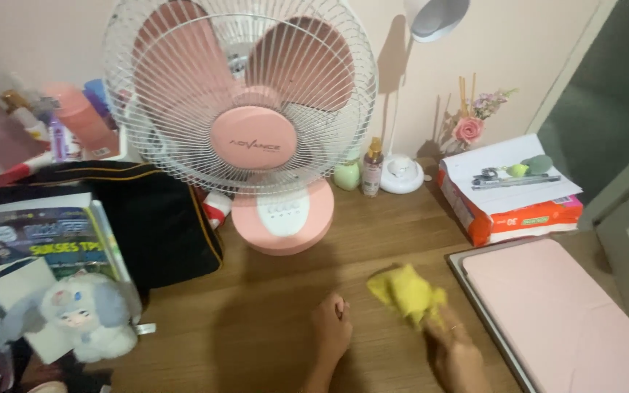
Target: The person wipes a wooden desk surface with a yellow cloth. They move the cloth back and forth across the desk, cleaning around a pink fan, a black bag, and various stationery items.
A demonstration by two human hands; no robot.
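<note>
While the pink desk fan (256, 131) is standing at the back of the wooden desk (256, 320), the right hand (454, 348) is pressing a crumpled yellow cloth (408, 292) onto the desktop, fingers closed around its near edge. The cloth is lying just in front of the fan's base, beside a pink-covered tablet (562, 313). The left hand (331, 327) is resting on the wood, loosely curled and holding nothing, just left of the cloth. A plush toy (85, 313) is sitting far left.
</note>
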